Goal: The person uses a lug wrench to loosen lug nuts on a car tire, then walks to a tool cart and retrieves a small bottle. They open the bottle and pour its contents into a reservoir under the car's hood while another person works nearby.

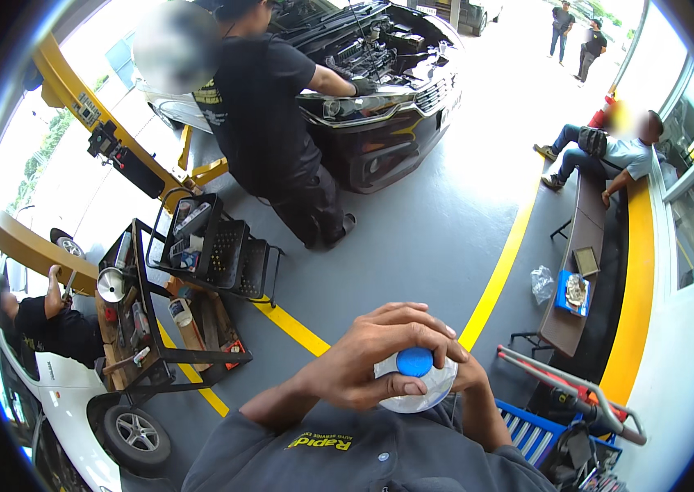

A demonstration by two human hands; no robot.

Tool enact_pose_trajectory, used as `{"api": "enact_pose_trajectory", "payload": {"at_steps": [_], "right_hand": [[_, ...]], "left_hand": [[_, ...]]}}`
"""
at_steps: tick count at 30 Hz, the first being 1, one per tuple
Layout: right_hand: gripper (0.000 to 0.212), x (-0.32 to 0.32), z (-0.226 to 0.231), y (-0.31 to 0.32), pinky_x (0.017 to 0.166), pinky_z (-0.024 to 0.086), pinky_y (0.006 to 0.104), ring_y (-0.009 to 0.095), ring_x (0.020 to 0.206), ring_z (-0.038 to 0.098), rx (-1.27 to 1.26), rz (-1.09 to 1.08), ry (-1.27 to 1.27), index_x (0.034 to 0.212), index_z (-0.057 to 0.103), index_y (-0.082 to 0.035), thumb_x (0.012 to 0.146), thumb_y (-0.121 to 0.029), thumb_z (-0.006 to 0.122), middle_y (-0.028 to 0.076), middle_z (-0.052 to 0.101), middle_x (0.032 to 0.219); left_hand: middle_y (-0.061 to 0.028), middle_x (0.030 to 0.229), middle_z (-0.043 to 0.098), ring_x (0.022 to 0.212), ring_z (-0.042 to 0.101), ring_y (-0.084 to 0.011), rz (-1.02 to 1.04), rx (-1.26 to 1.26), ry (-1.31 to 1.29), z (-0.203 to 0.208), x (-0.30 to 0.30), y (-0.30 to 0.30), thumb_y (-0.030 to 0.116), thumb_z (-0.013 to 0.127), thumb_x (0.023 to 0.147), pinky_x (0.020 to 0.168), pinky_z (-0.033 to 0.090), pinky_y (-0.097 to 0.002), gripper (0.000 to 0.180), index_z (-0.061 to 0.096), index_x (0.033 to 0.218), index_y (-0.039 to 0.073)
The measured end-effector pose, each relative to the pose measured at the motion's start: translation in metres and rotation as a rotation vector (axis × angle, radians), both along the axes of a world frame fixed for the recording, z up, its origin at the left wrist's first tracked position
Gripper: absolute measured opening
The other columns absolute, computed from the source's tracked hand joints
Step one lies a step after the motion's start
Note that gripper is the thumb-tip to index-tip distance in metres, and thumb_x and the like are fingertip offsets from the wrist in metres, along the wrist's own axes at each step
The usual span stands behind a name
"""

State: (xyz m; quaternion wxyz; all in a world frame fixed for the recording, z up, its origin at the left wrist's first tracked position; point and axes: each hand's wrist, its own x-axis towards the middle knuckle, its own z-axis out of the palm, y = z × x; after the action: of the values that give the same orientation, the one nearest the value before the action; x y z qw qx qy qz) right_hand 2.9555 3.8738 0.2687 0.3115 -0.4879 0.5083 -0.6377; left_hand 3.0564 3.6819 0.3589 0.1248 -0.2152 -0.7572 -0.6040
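Close in front of my chest I hold a clear plastic bottle with a round blue cap, seen from above. My left hand is closed over the bottle's top, with its thumb and fingers on either side of the cap. On the far right side of the bottle is my right hand, closed around it and partly hidden behind the left fingers and the bottle. The cap sits on the bottle, and most of the bottle's body below it is out of sight.
A black tool cart and black steps stand at left. Ahead, a person leans over a dark car with its bonnet up. On the right are a brown bench, a blue box and a red-grey handle.
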Motion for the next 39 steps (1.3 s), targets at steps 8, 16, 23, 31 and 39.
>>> {"api": "enact_pose_trajectory", "payload": {"at_steps": [8, 16, 23, 31, 39], "right_hand": [[0.091, -0.176, 0.006, -0.036, 0.094, 0.056, 0.0462, 0.036, 0.108, 0.070, 0.203, -0.534, 0.440, 0.136, 0.055, -0.002, 0.060, -0.021, 0.101, 0.017, 0.066, 0.119], [0.089, -0.333, -0.023, -0.074, 0.089, 0.055, 0.0483, 0.040, 0.103, 0.065, 0.264, -0.598, 0.573, 0.134, 0.057, -0.001, 0.057, -0.016, 0.099, 0.020, 0.065, 0.115], [0.087, -0.488, -0.044, -0.136, 0.089, 0.055, 0.0479, 0.039, 0.103, 0.066, 0.334, -0.598, 0.660, 0.136, 0.056, -0.001, 0.061, -0.016, 0.099, 0.019, 0.066, 0.116], [0.079, -0.676, -0.030, -0.187, 0.091, 0.057, 0.0461, 0.037, 0.104, 0.069, 0.348, -0.594, 0.717, 0.129, 0.061, 0.001, 0.063, -0.018, 0.100, 0.018, 0.066, 0.113], [0.085, -0.832, -0.059, -0.274, 0.095, 0.056, 0.0485, 0.039, 0.107, 0.068, 0.412, -0.478, 0.721, 0.134, 0.063, 0.003, 0.060, -0.019, 0.101, 0.019, 0.067, 0.116]], "left_hand": [[-0.0167, 0.128, 0.076, 0.135, 0.063, -0.0340, 0.376, 0.281, -0.082, 0.017, -0.175, -0.018, 0.026, 0.075, 0.102, 0.117, 0.047, -0.0500, 0.029, 0.065, 0.123, 0.008], [-0.0159, 0.136, 0.073, 0.135, 0.065, -0.0291, 0.257, 0.343, -0.053, -0.030, -0.315, -0.086, 0.027, 0.081, 0.098, 0.126, 0.035, -0.0546, 0.044, 0.064, 0.133, 0.006], [-0.0139, 0.117, 0.066, 0.120, 0.066, -0.0238, 0.617, 0.566, 0.043, -0.067, -0.485, -0.115, 0.010, 0.083, 0.096, 0.120, 0.044, -0.0483, 0.041, 0.050, 0.119, 0.007], [-0.0113, 0.131, 0.068, 0.120, 0.068, -0.0194, 0.480, -0.132, 0.151, -0.040, -0.640, -0.216, 0.015, 0.077, 0.101, 0.101, 0.056, -0.0366, 0.036, 0.069, 0.134, 0.006], [-0.0045, 0.109, 0.072, 0.092, 0.068, -0.0056, 0.902, 0.227, -0.155, -0.065, -0.731, -0.302, 0.020, 0.069, 0.108, 0.070, 0.056, -0.0215, 0.024, 0.071, 0.125, 0.003]]}}
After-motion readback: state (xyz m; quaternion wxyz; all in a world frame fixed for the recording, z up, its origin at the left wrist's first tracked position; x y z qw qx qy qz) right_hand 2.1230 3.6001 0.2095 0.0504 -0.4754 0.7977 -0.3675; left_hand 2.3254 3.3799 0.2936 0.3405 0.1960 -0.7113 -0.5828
